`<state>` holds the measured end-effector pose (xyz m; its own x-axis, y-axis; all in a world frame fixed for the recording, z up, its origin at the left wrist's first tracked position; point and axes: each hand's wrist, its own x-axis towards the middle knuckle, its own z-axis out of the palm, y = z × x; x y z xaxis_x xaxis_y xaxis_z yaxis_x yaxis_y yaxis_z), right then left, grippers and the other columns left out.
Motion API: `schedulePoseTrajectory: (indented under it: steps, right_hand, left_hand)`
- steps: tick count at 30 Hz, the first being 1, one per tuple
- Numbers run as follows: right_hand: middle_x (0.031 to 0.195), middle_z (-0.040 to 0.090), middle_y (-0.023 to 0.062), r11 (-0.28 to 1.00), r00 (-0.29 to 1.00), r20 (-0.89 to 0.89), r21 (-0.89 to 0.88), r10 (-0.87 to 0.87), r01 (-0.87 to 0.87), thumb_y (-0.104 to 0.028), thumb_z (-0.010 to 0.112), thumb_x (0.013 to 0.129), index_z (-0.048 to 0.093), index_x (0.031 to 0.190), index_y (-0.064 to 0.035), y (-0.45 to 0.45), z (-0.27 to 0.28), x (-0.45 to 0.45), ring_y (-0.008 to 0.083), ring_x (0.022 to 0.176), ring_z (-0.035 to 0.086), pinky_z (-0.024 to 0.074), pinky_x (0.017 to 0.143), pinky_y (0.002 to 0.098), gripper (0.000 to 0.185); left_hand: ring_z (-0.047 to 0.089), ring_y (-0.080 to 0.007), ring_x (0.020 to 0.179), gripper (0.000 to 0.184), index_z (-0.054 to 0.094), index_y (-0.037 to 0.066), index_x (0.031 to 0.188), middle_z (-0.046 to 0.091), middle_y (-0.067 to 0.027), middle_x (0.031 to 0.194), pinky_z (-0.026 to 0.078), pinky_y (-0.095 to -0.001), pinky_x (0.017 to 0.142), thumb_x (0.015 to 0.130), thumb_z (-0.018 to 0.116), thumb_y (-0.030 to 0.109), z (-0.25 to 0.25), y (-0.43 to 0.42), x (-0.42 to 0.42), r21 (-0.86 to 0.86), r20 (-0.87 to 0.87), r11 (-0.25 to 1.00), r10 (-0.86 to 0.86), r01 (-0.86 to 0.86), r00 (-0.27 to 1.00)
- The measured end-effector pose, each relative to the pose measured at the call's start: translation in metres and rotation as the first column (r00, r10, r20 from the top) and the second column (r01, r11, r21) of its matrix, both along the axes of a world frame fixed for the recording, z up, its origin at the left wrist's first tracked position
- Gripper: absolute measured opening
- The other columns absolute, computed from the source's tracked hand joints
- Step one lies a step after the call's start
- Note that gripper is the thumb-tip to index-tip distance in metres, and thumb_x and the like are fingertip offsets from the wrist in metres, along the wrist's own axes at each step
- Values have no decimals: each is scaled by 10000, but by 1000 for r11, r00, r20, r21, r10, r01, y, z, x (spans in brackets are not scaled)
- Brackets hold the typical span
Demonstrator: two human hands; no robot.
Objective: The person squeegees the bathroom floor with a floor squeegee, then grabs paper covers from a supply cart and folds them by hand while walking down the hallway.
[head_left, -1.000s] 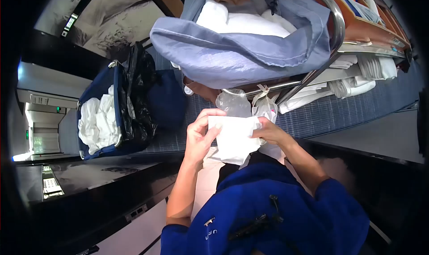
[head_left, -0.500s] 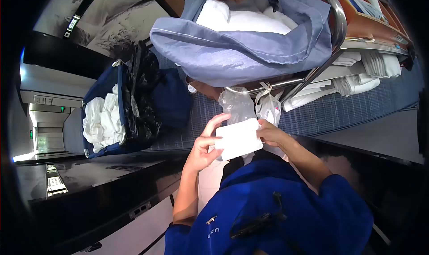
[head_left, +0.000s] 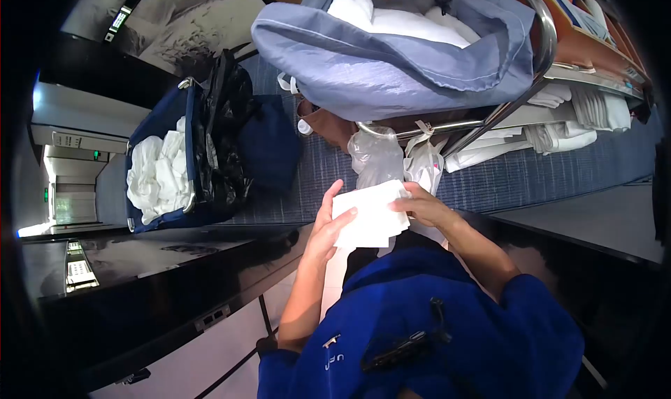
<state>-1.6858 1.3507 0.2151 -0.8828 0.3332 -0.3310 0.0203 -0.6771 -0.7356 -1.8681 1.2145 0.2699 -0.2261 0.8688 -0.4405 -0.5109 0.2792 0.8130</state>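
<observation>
Well off to the left of the grip stands a dark-blue fabric bin on a frame, with crumpled white linen heaped inside. A glossy black plastic bag hangs along the bin's near-hand side, and a dark-blue cloth panel comes next, between that bag and the hands. Blue-grey patterned carpet shows just beyond the left fingers.

The left hand grasps the left edge of a thin stack of flat white rectangular sheets, thumb laid over the top and fingers along the edge and beneath; the index finger sticks out past it. The lower edges of the stack are stepped, one sheet showing past another. Whether it is paper or cloth, I cannot tell. Right behind the stack hangs a clear plastic bag, and farther beyond the grip bulges a large grey-blue fabric bag holding white towels. The person's bright-blue top lies below the grip.

The right hand pinches the right edge, thumb on top, fingers mostly hidden behind. Just beyond it hangs a white plastic bag. Farther out to the right are a curved chrome rail, an orange-brown tray and, below it, folded white cloths on a shelf.
</observation>
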Motion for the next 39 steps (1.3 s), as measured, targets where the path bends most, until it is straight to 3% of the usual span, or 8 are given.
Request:
schedulePoseTrajectory:
  steps: [5,8,12,19,23,26,34,39]
  right_hand:
    - [1165,554,98,967,993,-5,-229,-117,113,-339,567,906,438,1263,13,-12,3,-6,149,1041,556,462,876,289,518]
    - [1198,526,115,985,984,78,65,-162,157,-317,610,891,417,1268,15,-26,-11,-19,147,1084,527,464,879,298,538]
    - [1091,583,88,984,990,95,155,-102,86,-127,651,851,444,1253,4,-24,9,-15,153,995,573,470,877,287,471]
    - [1008,610,71,948,960,257,318,-111,24,-278,604,892,488,1203,-8,-26,12,-16,146,923,592,505,785,283,427]
    - [1039,599,83,979,980,135,-124,-143,160,-253,596,895,500,1224,-37,-14,11,-14,155,947,605,560,685,319,405]
    - [1052,606,88,995,981,167,38,-98,93,-186,633,868,497,1229,-31,-14,12,-12,148,938,612,566,659,287,416]
    - [833,668,88,985,982,84,26,-172,170,-118,634,865,628,982,28,-25,26,-19,123,700,647,529,541,230,187]
    - [793,655,42,890,969,163,446,-186,96,-103,633,854,643,957,24,-27,30,-18,75,652,602,451,539,196,163]
  left_hand:
    - [451,-219,1193,782,185,16,1427,450,-140,1275,375,-324,1003,823,676,89,-29,-3,19,-76,69,973,225,-219,972]
    - [452,-217,1189,790,159,-13,1425,434,-150,1294,376,-323,1000,840,673,119,-39,-2,38,-67,-64,960,268,-272,961]
    - [502,-205,1141,777,173,-36,1410,478,-164,1261,420,-319,960,845,678,131,-40,-9,34,-23,19,960,279,-279,960]
    - [638,-164,891,318,556,-2,1131,651,-96,1008,525,-290,798,873,650,158,-48,-17,23,-134,188,947,313,-291,931]
    - [643,-187,908,317,564,1,1130,648,-101,1035,532,-313,809,900,612,214,-53,-22,22,-110,313,932,361,-344,878]
    - [614,-229,1010,389,526,-13,1190,614,-130,1127,511,-361,878,927,560,272,-57,-30,13,-82,523,938,328,-336,786]
    - [536,-332,1148,490,456,-35,1281,537,-186,1260,416,-482,999,931,491,306,-78,-55,9,-11,767,878,315,-479,560]
    - [529,-350,1153,506,459,-25,1284,537,-188,1262,410,-501,999,907,504,310,-90,-59,16,38,811,871,259,-489,524]
